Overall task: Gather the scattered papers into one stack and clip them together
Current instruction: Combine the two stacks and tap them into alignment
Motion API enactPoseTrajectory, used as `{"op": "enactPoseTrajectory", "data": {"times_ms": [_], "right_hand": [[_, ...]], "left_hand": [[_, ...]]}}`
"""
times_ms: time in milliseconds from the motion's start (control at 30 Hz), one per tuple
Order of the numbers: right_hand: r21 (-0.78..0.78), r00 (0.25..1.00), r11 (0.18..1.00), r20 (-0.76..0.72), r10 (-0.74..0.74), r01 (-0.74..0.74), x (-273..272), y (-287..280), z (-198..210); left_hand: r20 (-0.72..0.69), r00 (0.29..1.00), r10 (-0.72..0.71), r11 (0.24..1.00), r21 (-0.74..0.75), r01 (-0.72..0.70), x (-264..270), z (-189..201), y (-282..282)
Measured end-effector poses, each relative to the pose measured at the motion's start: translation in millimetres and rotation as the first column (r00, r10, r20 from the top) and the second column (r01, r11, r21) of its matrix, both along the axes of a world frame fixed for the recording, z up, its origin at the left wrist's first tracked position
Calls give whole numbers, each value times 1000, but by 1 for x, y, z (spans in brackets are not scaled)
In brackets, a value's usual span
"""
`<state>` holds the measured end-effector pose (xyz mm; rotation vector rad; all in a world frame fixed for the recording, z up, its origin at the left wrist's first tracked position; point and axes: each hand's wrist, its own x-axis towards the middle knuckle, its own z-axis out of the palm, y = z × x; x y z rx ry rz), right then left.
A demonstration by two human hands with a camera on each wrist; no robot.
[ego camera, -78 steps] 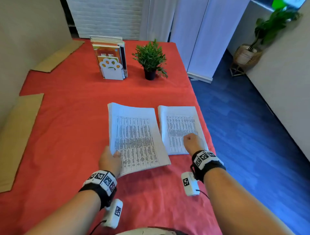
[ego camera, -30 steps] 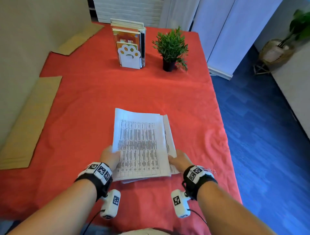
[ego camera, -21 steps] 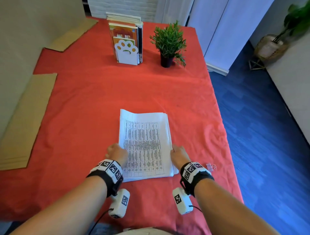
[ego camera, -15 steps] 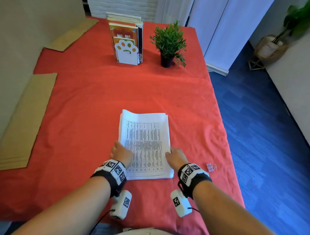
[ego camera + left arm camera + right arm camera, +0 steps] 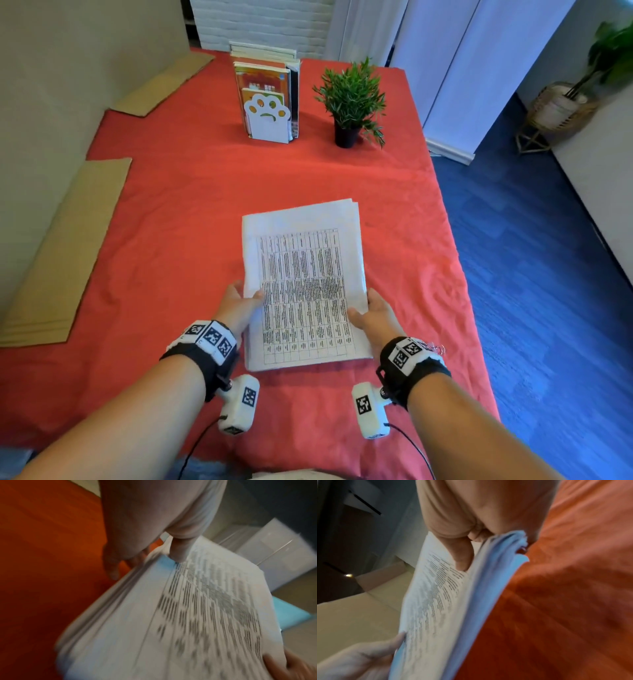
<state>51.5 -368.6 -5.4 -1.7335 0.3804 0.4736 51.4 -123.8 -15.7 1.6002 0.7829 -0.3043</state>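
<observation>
At the near edge of the counter (image 5: 171, 205) | left hand (image 5: 236, 305) is pinching the paper stack (image 5: 301, 284) at its left side, thumb on top | right hand (image 5: 371, 315) is gripping its right side likewise | stack is tilting, lifted off the red cloth | binder clip (image 5: 436, 348) is lying by the right wrist | bookend and potted plant (image 5: 349, 99) are standing far back

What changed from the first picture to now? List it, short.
The two separate piles were pushed together into one paper stack. The left hand and right hand now grip its side edges, thumbs on top, and have lifted it off the red tablecloth. Unchanged: the book holder, the potted plant, and the clip, only partly visible by the right wrist, unused.
</observation>
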Motion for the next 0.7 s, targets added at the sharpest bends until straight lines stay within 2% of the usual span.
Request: {"op": "enactPoseTrajectory", "data": {"times_ms": [100, 233, 300, 400, 533, 633, 700], "right_hand": [[-35, 993, 999, 108, 41, -38, 7, 2, 23], [74, 966, 993, 236, -105, 90, 28, 11, 40], [134, 936, 981, 308, -174, 138, 31, 11, 47], [193, 915, 966, 332, -227, 170, 28, 9, 53], [225, 915, 955, 312, -257, 192, 19, 6, 39], [308, 909, 938, 327, -260, 158, 15, 11, 49], [382, 903, 916, 341, -263, 123, 18, 12, 61]], "left_hand": [[229, 973, 7, 991, 131, -38, 8, 35, -4], [438, 897, -64, 958, 278, -67, 11, 74, -26], [494, 867, -60, 953, 287, -98, 9, 83, -32], [539, 839, -75, 960, 267, -85, 3, 79, -31], [551, 831, -74, 978, 203, -48, -8, 69, -32], [559, 829, 12, 996, 66, -59, -10, 72, -34], [609, 790, 69, 996, 7, -92, -8, 80, -33]]}}
